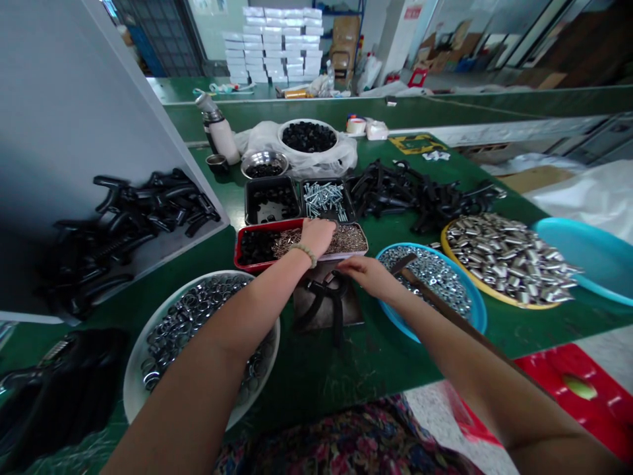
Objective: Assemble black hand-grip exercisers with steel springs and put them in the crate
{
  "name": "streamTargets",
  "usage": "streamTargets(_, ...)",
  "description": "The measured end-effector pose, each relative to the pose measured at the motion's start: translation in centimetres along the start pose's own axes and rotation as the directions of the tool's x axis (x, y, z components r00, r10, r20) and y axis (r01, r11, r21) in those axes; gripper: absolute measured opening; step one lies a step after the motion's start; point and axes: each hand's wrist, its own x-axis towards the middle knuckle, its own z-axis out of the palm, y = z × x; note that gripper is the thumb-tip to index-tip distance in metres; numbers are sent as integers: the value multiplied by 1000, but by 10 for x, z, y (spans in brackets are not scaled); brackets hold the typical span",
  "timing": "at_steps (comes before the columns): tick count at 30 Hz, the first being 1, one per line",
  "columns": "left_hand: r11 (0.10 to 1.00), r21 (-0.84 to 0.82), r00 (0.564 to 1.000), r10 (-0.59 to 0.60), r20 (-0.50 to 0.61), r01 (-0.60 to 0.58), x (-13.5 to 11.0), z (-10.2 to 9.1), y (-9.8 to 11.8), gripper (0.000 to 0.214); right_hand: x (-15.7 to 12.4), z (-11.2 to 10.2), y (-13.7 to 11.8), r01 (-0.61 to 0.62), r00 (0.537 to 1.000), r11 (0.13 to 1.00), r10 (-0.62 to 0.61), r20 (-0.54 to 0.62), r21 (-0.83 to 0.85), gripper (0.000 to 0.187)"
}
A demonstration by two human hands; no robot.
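Note:
My left hand [318, 236], with a beaded bracelet on the wrist, reaches into the part of a long tray [252, 266] that holds small copper-coloured pins [350, 239]. Its fingers curl down, and their tips are hidden. My right hand [364, 272] is closed in a pinch at the upper edge of a black two-legged part [337, 305]. Whatever is between those fingertips is too small to make out. The black part lies on a flat metal plate [353, 310], legs towards me. Small black pieces [258, 247] fill the tray's left end.
A white basin of metal rings [185, 316] stands left. Right are a blue basin of small metal parts [440, 277], crossed by a dark bar [445, 305], and a yellow-rimmed basin of metal sleeves [504, 257]. Behind are a box of screws [324, 198] and piled black parts [415, 188].

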Motion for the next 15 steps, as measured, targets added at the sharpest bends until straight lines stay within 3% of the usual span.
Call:
streamTargets(3, 999, -21, 999, -27, -40, 27, -4, -4, -1, 28, -3, 11, -3, -40, 999, 998, 39, 26, 53, 15)
streamTargets(7, 984, -165, 990, -85, -111, 66, -20, -18, -6, 29, 3, 15, -7, -31, 1000, 995, 31, 1, -92, 8)
streamTargets(11, 892, -453, 988, -79, -132, 11, -61, -28, -12, 23, 2, 17, -8, 92, 995, 953, -98, -6, -288, 13)
streamTargets(15, 862, -499, 992, 23, -123, -82, -113, -11, -13, 21, -1, 23, -6, 201, 978, 837, -201, 56, -509, 17)
